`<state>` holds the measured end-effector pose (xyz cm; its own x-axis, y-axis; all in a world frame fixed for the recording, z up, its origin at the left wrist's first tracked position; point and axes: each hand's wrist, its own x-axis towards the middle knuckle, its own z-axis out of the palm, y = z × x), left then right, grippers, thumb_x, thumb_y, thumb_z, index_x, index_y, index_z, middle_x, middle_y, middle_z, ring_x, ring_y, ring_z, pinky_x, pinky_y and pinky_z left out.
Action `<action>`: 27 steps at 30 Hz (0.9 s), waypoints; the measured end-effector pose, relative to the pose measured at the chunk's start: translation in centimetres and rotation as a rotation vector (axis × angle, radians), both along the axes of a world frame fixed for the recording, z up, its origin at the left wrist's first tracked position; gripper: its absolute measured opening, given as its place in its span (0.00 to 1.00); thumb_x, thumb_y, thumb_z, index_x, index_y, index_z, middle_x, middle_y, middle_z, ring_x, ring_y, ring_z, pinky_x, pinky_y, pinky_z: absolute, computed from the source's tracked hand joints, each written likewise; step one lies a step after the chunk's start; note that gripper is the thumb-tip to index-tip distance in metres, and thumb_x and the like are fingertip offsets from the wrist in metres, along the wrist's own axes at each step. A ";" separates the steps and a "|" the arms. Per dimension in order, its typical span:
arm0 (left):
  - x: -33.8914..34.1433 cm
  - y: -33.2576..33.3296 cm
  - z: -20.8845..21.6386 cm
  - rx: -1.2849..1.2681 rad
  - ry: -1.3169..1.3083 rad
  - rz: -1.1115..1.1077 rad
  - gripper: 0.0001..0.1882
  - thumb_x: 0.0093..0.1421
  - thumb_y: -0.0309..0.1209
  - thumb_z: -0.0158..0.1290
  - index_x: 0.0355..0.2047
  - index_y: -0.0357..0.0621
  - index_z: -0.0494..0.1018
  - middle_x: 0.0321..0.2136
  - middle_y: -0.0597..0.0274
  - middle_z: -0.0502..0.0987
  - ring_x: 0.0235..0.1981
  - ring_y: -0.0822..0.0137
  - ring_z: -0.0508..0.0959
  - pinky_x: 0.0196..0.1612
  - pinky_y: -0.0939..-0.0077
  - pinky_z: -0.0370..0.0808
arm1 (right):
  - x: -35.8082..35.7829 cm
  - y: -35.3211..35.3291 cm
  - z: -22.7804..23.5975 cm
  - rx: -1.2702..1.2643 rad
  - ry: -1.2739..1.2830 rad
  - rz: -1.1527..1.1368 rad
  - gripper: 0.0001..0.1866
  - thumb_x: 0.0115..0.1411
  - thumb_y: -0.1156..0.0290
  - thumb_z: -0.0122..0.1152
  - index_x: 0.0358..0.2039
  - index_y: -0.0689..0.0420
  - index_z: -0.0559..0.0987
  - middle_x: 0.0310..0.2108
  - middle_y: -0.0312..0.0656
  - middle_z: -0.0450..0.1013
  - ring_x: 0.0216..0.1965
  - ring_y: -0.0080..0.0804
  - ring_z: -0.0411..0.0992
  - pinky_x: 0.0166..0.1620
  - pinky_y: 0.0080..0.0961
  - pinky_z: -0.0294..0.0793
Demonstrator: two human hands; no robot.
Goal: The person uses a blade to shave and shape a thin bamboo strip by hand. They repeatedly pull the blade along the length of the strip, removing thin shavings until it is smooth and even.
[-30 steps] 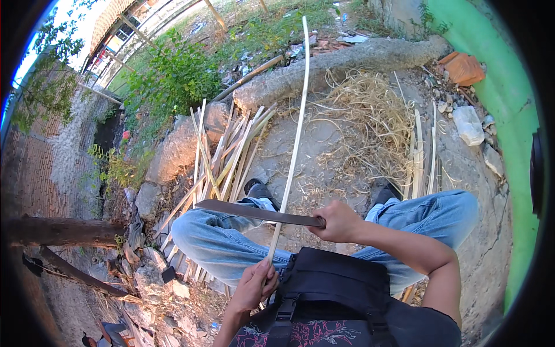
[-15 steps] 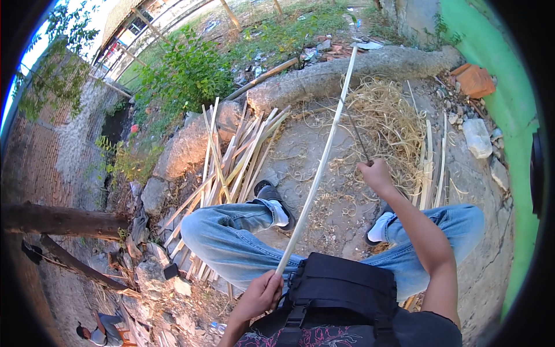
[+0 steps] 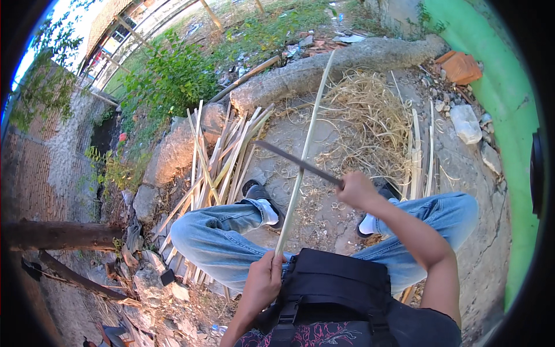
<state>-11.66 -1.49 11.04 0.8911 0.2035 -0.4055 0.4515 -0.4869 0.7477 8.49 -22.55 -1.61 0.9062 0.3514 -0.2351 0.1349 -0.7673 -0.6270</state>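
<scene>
The left hand (image 3: 263, 281) pinches a bamboo strip (image 3: 312, 124); the right hand (image 3: 357, 189) clenches a long-bladed knife (image 3: 313, 169) across it; a loose hold could let the blade skid.

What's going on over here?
A person sits with knees apart, the left hand gripping the near end of a long pale strip. The right hand holds a knife across the strip; whether they touch is hard to tell. More strips lie piled beyond the left knee, and shavings lie heaped ahead, to the right.
</scene>
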 end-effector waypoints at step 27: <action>-1.0 6.0 0.6 0.153 -0.041 -0.321 0.19 0.64 0.35 0.50 0.50 0.33 0.68 0.36 0.52 0.78 0.39 0.62 0.78 0.43 0.69 0.73 | 1.0 0.4 4.8 1.492 0.725 -0.450 0.13 0.62 0.60 0.57 0.34 0.57 0.73 0.40 0.45 0.76 0.15 0.15 0.58 0.24 0.18 0.64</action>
<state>-12.65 4.49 11.63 0.9344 -0.0341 -0.3547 0.2283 -0.7071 0.6693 9.45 -22.13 3.15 0.8518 0.3975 -0.3413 -0.5225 0.5962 -0.6095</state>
